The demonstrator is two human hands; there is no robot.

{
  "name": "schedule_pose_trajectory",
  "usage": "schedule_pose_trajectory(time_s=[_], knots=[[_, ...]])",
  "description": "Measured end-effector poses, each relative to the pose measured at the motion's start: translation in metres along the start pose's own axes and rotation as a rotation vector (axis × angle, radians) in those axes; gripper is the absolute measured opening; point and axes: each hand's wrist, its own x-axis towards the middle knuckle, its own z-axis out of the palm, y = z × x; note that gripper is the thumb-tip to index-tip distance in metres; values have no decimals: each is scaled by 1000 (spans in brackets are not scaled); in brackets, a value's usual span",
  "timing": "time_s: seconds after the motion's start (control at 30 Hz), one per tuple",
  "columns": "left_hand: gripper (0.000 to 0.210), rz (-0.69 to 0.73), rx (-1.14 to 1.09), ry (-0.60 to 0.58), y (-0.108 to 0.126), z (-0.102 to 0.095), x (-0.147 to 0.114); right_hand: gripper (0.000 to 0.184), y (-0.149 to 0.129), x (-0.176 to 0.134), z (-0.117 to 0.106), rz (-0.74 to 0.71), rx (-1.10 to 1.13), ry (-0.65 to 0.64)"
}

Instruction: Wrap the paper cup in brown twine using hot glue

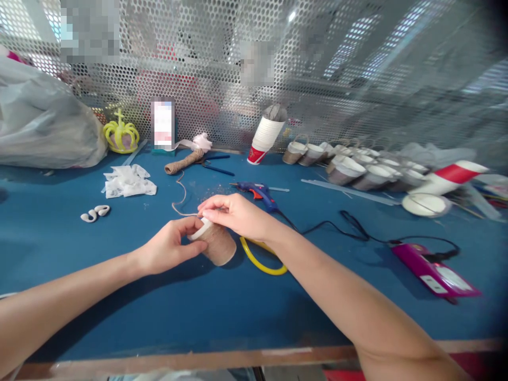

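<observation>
The twine-wrapped cup point(220, 245) tilted over the counter point(159, 312), rim point(203, 228) up-left, base down-right; the left hand point(166, 246) clamped that rim, while the right hand point(238, 212), just as near, pinched the twine point(186, 214) at its far side!

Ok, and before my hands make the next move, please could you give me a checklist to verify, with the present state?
1. Cup held: ok; your left hand grips the twine-wrapped cup near its rim.
2. Twine firmly pinched: cannot tell; the loose strand reaches your right hand at the fingertips.
3. Twine covering up to the rim: not ok; white shows there.
4. Glue gun apart from the fingers: ok; it lies beyond them.
5. Glue gun hot: cannot tell.
6. Yellow loop fully visible: not ok; your right forearm partly hides it.
</observation>
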Motion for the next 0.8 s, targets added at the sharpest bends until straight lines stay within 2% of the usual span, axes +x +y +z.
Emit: schedule_pose_trajectory(time_s=[0.13, 0.3, 0.4, 0.53, 0.6, 0.67, 0.73, 0.8], knots=[[20, -30, -32, 77, 1, 2, -2, 11, 1, 2, 3, 46, 46, 37], [39, -70, 35, 171, -2, 3, -5, 14, 4, 2, 4, 105, 91, 81], [46, -63, 29, 137, -2, 3, -4, 18, 4, 1, 5, 87, 60, 78], [36, -102, -42, 90, -3, 2, -2, 20, 4, -3, 0, 63, 37, 122], [31, -119, -72, 78, -2, 2, -2, 21, 6, -4, -13, 54, -61, 220], [28, -139, -88, 64, -1, 2, -2, 23, 12, -5, -34, 107, -292, 363], [27, -161, -94, 50, 0, 1, -1, 26, 22, -4, -57, 318, -648, 507], [25, -183, -104, 34, 1, 0, -1, 24, 37, -3, -76, 446, -745, 518]])
